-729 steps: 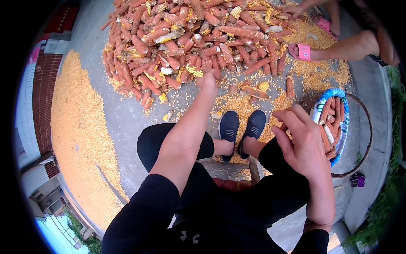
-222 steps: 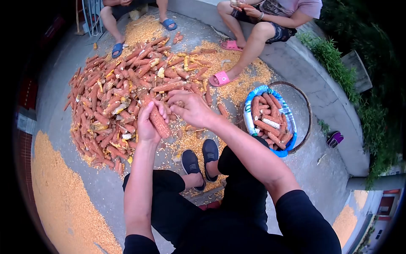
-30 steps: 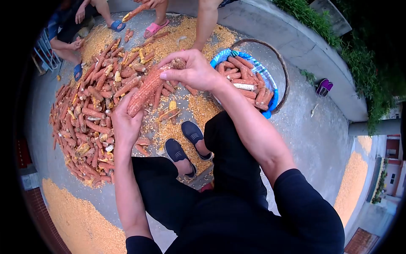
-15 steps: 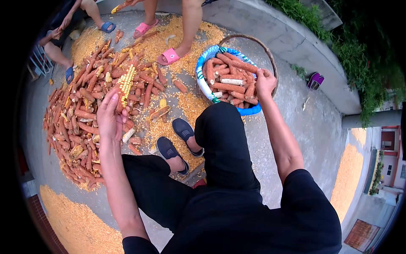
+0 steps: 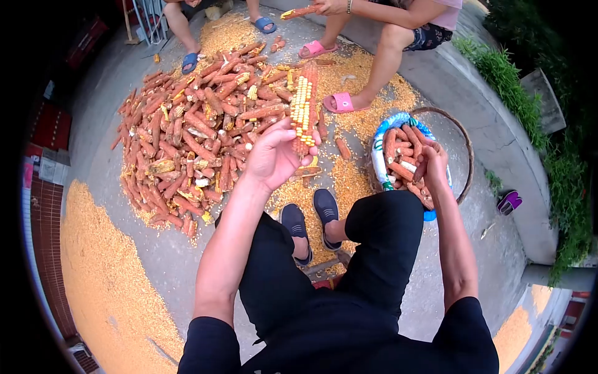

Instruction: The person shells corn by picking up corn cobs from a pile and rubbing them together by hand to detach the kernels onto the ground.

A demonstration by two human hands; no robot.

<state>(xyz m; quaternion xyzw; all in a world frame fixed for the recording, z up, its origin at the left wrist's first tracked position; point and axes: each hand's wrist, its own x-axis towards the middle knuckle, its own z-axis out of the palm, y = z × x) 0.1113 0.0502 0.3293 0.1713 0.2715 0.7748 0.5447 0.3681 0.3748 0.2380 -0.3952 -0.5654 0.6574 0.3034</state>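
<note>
My left hand [image 5: 281,153] is closed on a partly shelled corn cob [image 5: 303,106], held upright above the ground. Yellow kernels remain along one side, and bare reddish core shows on the other. At the right, my right hand [image 5: 434,163] reaches over a basket [image 5: 378,156] lined with blue and white cloth. Its fingers close around a bare corn cob [image 5: 422,168], partly hidden by the hand. More bare cobs [image 5: 398,149] fill the basket beneath it. Beyond my left hand, a large heap of cobs [image 5: 199,124] lies on the concrete, a few still bearing kernels.
Loose kernels [image 5: 344,181] cover the ground around my shoes [image 5: 296,227]. A person in pink slippers [image 5: 342,103] sits opposite, holding a cob; another person wears blue slippers [image 5: 190,62]. A spread of kernels [image 5: 106,268] lies at left. Purple shoes [image 5: 509,202] stand by the low wall [image 5: 529,212].
The view has turned left, so the heap and basket appear farther right. My left hand has moved rightward and forward with its cob. My right hand stays at the basket.
</note>
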